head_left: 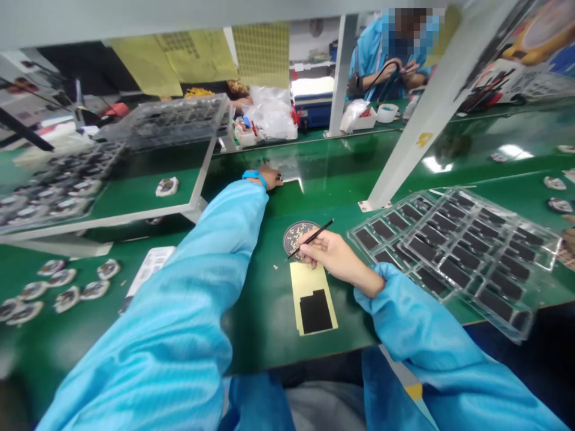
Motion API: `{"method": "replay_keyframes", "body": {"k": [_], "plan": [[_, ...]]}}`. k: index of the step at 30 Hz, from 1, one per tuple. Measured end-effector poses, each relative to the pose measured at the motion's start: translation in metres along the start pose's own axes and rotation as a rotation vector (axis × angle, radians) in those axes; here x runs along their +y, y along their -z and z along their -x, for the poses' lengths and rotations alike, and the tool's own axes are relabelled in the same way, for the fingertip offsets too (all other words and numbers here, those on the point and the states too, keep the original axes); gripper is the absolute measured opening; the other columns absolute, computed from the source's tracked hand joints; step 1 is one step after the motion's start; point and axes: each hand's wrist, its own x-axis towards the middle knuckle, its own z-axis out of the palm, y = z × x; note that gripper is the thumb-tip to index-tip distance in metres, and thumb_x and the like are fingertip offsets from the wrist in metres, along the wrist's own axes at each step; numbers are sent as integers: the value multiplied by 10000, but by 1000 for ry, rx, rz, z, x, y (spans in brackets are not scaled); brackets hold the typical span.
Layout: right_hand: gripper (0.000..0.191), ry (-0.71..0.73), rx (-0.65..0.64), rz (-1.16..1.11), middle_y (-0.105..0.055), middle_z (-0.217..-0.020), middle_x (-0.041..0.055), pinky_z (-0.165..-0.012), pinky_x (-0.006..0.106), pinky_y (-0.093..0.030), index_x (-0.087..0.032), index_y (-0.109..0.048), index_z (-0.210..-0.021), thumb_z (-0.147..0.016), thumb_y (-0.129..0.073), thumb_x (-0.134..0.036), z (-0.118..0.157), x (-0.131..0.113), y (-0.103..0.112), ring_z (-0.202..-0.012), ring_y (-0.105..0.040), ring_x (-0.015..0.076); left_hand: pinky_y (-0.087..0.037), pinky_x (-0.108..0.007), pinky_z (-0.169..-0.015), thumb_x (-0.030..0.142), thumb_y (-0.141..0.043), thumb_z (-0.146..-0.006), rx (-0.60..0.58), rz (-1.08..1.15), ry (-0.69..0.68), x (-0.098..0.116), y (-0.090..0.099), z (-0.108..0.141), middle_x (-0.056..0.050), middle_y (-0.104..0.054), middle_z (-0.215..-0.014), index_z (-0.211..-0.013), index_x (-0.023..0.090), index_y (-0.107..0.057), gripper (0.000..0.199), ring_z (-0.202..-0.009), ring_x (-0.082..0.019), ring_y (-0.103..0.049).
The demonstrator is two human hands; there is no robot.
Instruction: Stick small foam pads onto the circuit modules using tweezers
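Observation:
My left hand (271,178) reaches far forward over the green bench, its fingers curled at a small dark thing too small to make out. Black tweezers (318,231) are gripped in my right hand (331,256), the tip pointing down and left. Under that hand lies a round grey dish (291,234) dotted with small pale pieces, partly covered by my fingers. Closer to me is a yellow backing sheet (302,278) with a black cut-out piece (315,312) on it. A tiny pale bit (275,267) rests left of the dish.
Clear plastic trays (462,251) of black rectangular pieces are stacked at right, beside a slanting white post (413,120). Several small round assemblies (63,278) and a white phone-like object (148,269) lie at left, below a raised shelf (179,209). A co-worker (390,60) sits opposite.

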Motion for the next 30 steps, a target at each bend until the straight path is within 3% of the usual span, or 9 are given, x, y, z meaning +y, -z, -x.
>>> {"method": "replay_keyframes", "body": {"k": [4,8,10,12,15,18,20,24,30], "plan": [[401,10,5,101,-696,-784,30,-586,250,-566,-157,-634,-995,-780,-818,-441,6,-1,4,-694,-674,136,-412,-470,-1038,391,-579,-963,54,-58,24,0,1,37,-206,-635,-1241,-1072,81,-679,344,-1188,-315,-584],[340,18,-67,208,-713,-798,40,-675,291,-607,-159,-622,-990,-836,-783,-417,27,-1,11,-711,-701,145,-409,-450,-1045,341,-541,-988,152,-48,-16,9,-5,84,-230,-620,-1260,-1122,81,-650,312,-1240,-344,-567],[306,31,-69,240,-711,-822,44,-730,301,-616,-159,-623,-976,-862,-764,-406,41,3,16,-742,-717,147,-473,-382,-957,318,-525,-1002,207,81,-23,21,-7,111,-178,-679,-1127,-1128,98,-631,275,-1096,-275,-645],[277,50,-37,286,-712,-864,53,-762,304,-615,-163,-627,-960,-881,-749,-399,54,10,21,-776,-731,155,-521,-302,-796,242,-560,-974,262,464,-4,39,-11,146,-115,-706,-955,-1148,98,-606,231,-876,-193,-685],[230,73,-25,353,-724,-935,67,-814,338,-616,-182,-635,-978,-910,-720,-384,66,22,27,-862,-755,193,-489,-239,-545,142,-614,-897,79,1020,21,73,-24,210,-63,-681,-853,-1256,98,-573,364,-637,-139,-658],[190,80,-42,382,-726,-959,61,-864,373,-615,-204,-636,-999,-931,-695,-371,70,27,28,-916,-759,216,-528,-226,-522,122,-643,-846,-180,1303,11,101,-43,271,-65,-686,-902,-1145,110,-605,301,-640,-130,-680],[174,89,-38,406,-718,-955,53,-861,369,-613,-212,-638,-992,-935,-689,-368,70,28,28,-911,-753,210,-556,-241,-516,150,-658,-843,-276,1398,63,113,-57,297,-58,-689,-919,-1074,131,-546,258,-648,-158,-715],[165,112,-29,444,-705,-959,49,-840,344,-605,-213,-644,-997,-934,-692,-358,69,27,28,-900,-732,191,-562,-221,-496,68,-601,-818,-290,1443,116,122,-73,312,-37,-704,-892,-1064,158,-470,293,-648,-181,-740],[178,101,-28,428,-713,-960,53,-840,332,-604,-206,-642,-1007,-930,-700,-355,69,28,30,-894,-733,185,-574,-199,-520,25,-572,-806,-276,1476,111,124,-69,309,-41,-717,-852,-1180,127,-556,388,-629,-152,-732]]}}
